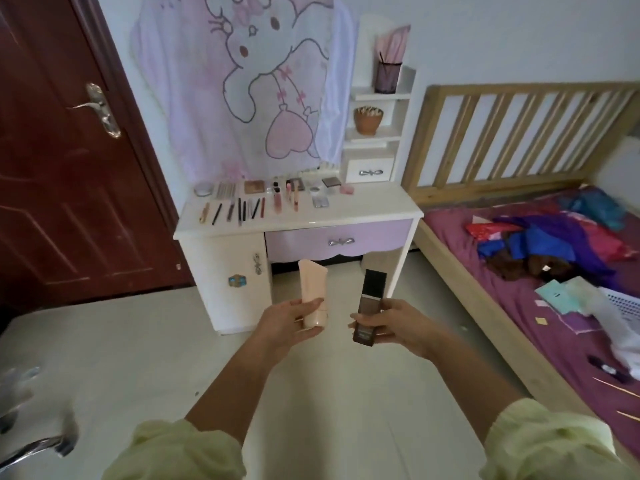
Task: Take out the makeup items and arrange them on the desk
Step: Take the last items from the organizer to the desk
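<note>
Glossy white surface [363, 211]; slatted bare-wood bed frame [512, 133]; matt peach plastic tube [312, 292]; printed cloth hanging [242, 81].

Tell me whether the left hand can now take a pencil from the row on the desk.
Probably not yet. The left hand grips the pink tube, and the pencils on the desk lie well beyond the outstretched arm. Nothing stands between them, so stepping closer and freeing the hand should do.

Makeup items [263, 199] lie in rows along the tabletop's [363, 211] back and left; the bed [519, 271] stands to its right.
</note>
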`<state>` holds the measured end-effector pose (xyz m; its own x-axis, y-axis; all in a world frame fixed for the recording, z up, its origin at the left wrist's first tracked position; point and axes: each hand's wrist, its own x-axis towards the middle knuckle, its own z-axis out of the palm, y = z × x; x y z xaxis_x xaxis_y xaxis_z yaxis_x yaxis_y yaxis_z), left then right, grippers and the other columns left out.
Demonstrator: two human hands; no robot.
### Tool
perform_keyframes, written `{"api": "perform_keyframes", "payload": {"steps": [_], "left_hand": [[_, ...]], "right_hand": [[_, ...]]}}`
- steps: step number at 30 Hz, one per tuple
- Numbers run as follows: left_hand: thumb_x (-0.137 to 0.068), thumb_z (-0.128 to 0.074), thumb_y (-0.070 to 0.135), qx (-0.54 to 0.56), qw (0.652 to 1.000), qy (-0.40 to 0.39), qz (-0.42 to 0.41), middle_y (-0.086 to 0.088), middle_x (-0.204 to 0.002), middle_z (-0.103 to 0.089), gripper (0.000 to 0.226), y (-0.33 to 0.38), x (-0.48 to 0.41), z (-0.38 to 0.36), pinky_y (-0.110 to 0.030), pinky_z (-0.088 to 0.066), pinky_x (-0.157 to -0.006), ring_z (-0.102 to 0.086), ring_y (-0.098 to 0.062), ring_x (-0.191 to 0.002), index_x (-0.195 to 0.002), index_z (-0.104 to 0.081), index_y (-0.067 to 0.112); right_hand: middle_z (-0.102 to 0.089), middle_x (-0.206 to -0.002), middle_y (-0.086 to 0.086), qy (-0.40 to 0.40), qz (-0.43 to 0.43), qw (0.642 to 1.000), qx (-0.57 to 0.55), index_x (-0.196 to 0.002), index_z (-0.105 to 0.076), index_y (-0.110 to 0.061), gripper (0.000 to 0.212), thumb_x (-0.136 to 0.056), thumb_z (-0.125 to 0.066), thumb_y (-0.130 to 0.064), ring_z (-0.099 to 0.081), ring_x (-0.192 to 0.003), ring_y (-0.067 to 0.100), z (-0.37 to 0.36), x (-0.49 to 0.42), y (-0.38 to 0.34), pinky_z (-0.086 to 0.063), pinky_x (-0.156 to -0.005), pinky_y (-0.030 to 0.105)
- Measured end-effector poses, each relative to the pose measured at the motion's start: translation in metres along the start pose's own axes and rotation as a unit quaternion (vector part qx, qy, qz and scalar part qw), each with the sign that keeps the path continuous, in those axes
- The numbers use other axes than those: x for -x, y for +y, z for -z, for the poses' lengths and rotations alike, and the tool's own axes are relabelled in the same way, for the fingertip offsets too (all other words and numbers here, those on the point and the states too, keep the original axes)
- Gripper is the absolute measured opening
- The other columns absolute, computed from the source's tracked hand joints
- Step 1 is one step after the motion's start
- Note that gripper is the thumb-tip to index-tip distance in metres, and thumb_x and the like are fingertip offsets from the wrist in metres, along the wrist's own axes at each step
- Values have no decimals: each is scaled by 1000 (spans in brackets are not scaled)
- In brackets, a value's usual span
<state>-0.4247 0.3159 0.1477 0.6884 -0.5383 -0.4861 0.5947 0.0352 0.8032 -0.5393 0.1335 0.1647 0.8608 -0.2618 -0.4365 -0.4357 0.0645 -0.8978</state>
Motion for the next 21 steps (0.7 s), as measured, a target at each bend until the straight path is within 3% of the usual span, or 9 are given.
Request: {"api": "perform_keyframes", "payload": {"steps": [4, 9, 11, 16, 21], "left_hand": [[-83, -70, 9, -1, 999, -30, 19, -14, -106, -69, 35, 33, -98, -29, -32, -59, -71, -68, -24, -92, -114, -59, -2], [-85, -67, 6, -11, 999, -16, 35, -24, -114, -63, 47, 76, -229, -60, -28, -58, -59, -66, -25, -84, -126, -52, -11], [-88, -65, 7, -42, 998, -19, 35, -23, -112, -64, 38, 95, -272, -73, -25, -58, -56, -64, -23, -81, -120, -55, -10], [-93, -59, 11, -94, 993, -65, 27, -2, -85, -74, 10, 141, -369, -106, -28, -53, -76, -69, -16, -76, -99, -64, 5], [-88, -65, 4, -35, 997, -15, 66, -17, -91, -71, 21, 167, -467, -139, -33, -59, -55, -71, -25, -65, -107, -62, -4]], "right_hand": [[-74, -103, 7, 19, -1, 1000, 11, -109, -66, -7, 36, -77, -80, -16, -72, -94, 20, 55, -83, -19, -56, -80, 27], [-74, -101, 9, 66, -13, 998, 12, -104, -69, -6, 35, -74, -83, -19, -71, -93, 23, 118, -201, -48, -54, -93, 39], [-74, -101, 9, 78, -21, 997, 11, -102, -71, -6, 35, -73, -83, -19, -71, -94, 23, 140, -243, -62, -52, -95, 41], [-75, -99, 6, 107, -27, 994, 0, -102, -71, -9, 37, -71, -85, -23, -70, -96, 21, 192, -334, -94, -53, -95, 42], [-73, -103, 13, 130, -29, 991, -26, -102, -70, -6, 30, -75, -82, -14, -69, -99, 27, 243, -419, -120, -56, -88, 42]]}}
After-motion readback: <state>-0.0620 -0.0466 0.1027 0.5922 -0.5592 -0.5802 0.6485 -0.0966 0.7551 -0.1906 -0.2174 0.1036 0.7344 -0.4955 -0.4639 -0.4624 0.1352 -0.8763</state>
